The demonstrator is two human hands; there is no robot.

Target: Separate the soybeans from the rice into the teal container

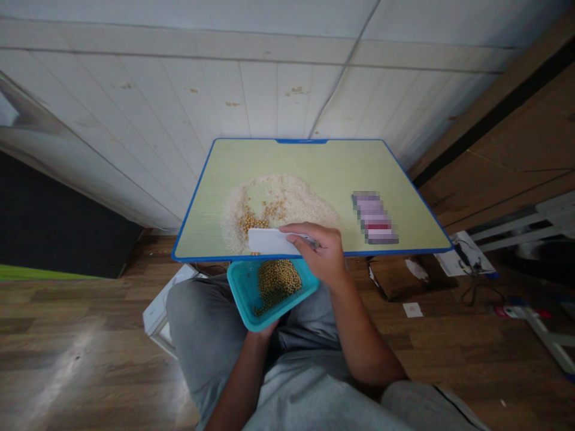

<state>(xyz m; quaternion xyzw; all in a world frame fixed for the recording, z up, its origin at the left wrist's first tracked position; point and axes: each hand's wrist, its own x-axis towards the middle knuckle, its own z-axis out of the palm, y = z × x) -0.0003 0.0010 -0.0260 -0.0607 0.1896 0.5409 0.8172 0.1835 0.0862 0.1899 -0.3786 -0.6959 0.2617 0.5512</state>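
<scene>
My right hand (322,248) grips a flat white scraper (268,241) over the near edge of a small folding table (345,163). The scraper stands on the tabletop beside a cluster of yellow soybeans (255,223). A spread pile of white rice (308,200) surrounds these beans. From below, my left hand (268,329) holds a teal plastic basket (241,302) against the underside of the table edge; its fingers are mostly hidden. Inside the basket lies a heap of soybeans (279,276), with darker greenish beans at its near side.
A pixelated rectangular object (375,217) lies on the table's right part. Behind the table rises a white panelled wall (258,96) with a cable (335,90). A white box (157,311) stands on the wooden floor at left. Cardboard (516,126) is stacked at right.
</scene>
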